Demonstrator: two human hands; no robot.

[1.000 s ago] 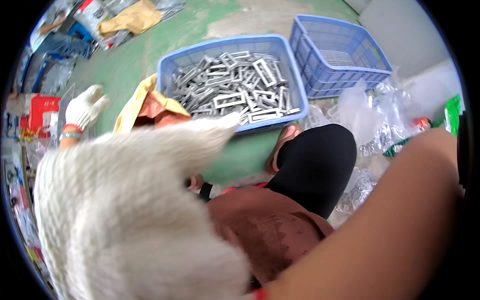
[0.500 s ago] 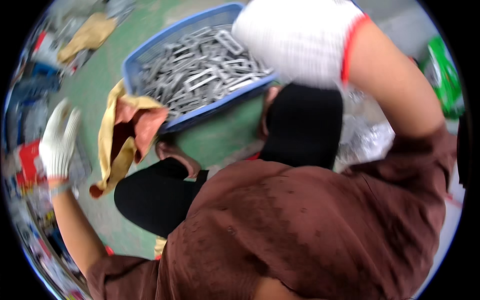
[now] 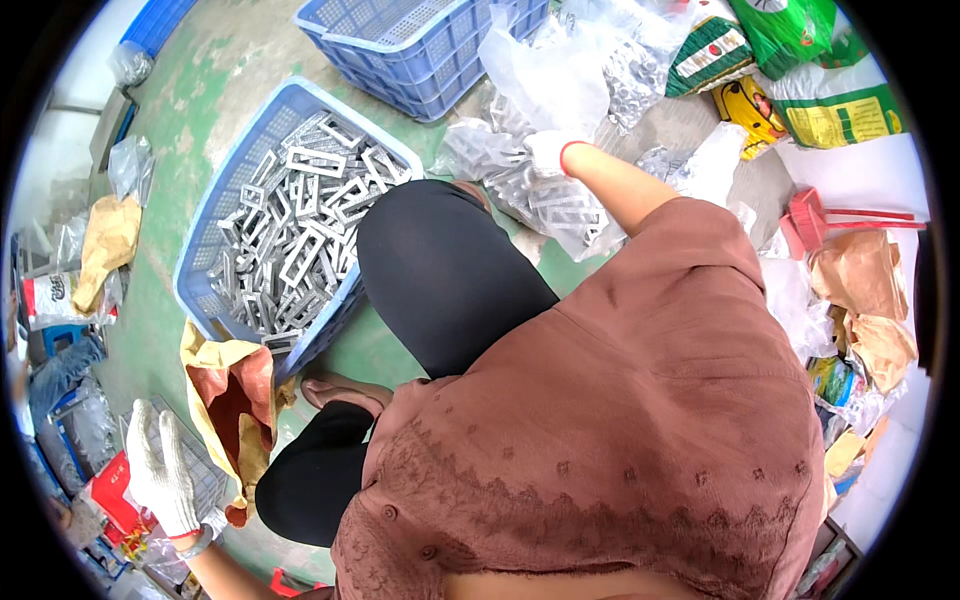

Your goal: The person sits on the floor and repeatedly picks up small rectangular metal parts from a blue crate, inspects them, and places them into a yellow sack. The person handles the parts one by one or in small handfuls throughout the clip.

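Observation:
My right hand (image 3: 549,153), in a white knit glove with a red cuff, is closed on a clear plastic bag (image 3: 572,212). Grey rectangular metal frames show through the plastic. Its fingertips are partly hidden. Off to the left, my left hand (image 3: 163,475), gloved the same way, holds nothing, its fingers stretched out and apart. Near it stands a yellow sack (image 3: 205,375) with a reddish lining, its mouth gaping. Between my hands, a blue plastic basket (image 3: 196,262) holds a heap of grey metal frames (image 3: 300,225).
Stacked blue baskets (image 3: 425,70) stand at the back. Green printed bags (image 3: 835,95) and a red dustpan (image 3: 805,218) lie to the right, with crumpled brown paper (image 3: 860,275). At the left are a tan cloth piece (image 3: 108,245) and a red box (image 3: 118,492).
My right hand has gone from above the basket's right side to the plastic bag. The view has turned right, bringing in the stacked baskets and bags. My left hand stays outstretched.

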